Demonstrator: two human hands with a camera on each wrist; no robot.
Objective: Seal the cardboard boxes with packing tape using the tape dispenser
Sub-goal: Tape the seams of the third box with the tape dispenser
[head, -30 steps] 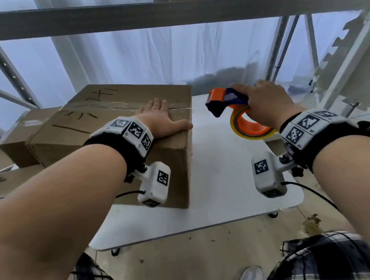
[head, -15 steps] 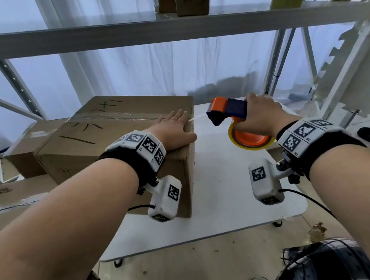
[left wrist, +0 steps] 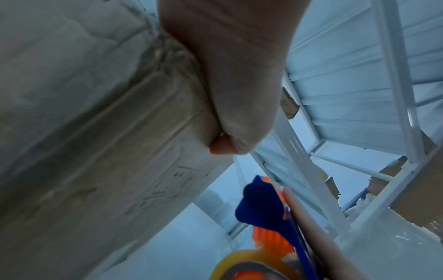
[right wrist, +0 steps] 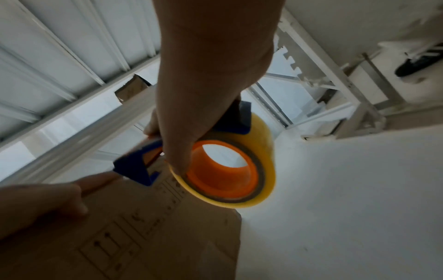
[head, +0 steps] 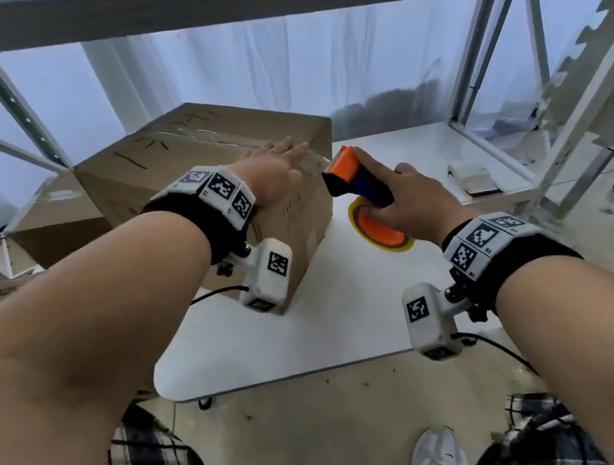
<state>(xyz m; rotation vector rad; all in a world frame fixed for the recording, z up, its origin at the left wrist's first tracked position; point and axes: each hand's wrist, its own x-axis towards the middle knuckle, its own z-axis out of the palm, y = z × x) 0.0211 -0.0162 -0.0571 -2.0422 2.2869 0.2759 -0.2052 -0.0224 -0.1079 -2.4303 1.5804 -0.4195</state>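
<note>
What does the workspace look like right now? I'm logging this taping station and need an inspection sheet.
Surface: white table carrying the box.
Job's things: cardboard box, tape along its top; tape dispenser beside its right edge.
Clutter: small flat item on the table's far right.
Grippers: left hand flat on the box; right hand grips the dispenser.
Cables: black wrist-camera leads.
Surroundings: metal shelving, more boxes left.

Matt brown cardboard box (head: 212, 159), glossy orange-and-blue plastic tape dispenser (head: 353, 179), smooth white table (head: 342, 304).
</note>
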